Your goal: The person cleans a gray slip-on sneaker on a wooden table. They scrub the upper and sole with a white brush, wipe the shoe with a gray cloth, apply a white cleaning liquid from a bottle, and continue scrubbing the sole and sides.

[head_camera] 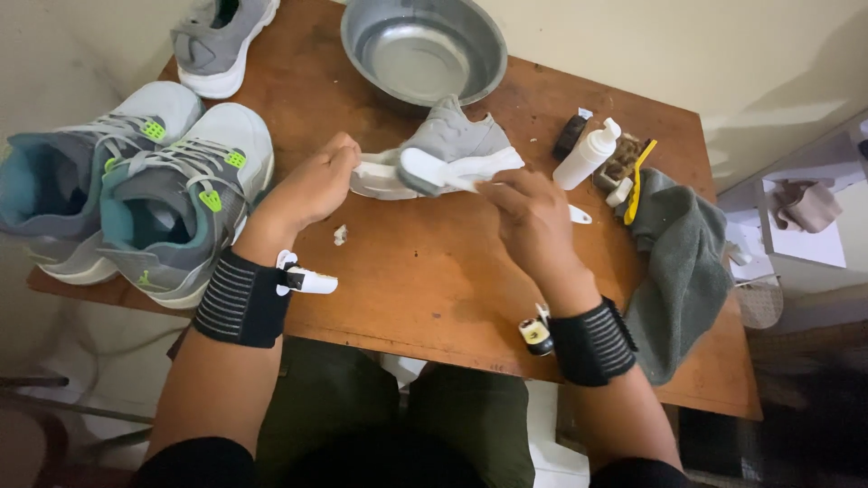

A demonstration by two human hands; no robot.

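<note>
- A grey sneaker [452, 136] with a white sole lies on its side in the middle of the wooden counter [425, 271], just in front of a round metal basin [423, 45], its sole turned toward the person.
- The left hand [312, 185] is closed on the sole's end at the left, fingers curled over the white edge, pinning the shoe down.
- The right hand [533, 217] is wrapped around the white handle of a brush [429, 170], whose head rests against the white midsole.
- Handling, as a judgement: the shoe looks light, with a soft fabric upper that would give under pressure, so the firmer rubber sole is the better place to grip. On its side it could rock or slide on the smooth wood, which makes a steadying hold at one end sensible. If the sole is wet it may be slippery; the picture does not show this clearly.
- The brush handle looks stiff and thin, and should take a full-fist grip well.
- Around it: a pair of grey and pale-blue sneakers [136, 190] with lime lace loops stands at the counter's left edge, and another grey sneaker [221, 41] at the far left corner.
- To the right lie a white squeeze bottle [586, 155], a small dark object [570, 136] too blurred to name, a yellow-handled brush [636, 181] and a crumpled grey towel [678, 262] hanging over the edge.
- Both wrists wear black bands.
</note>
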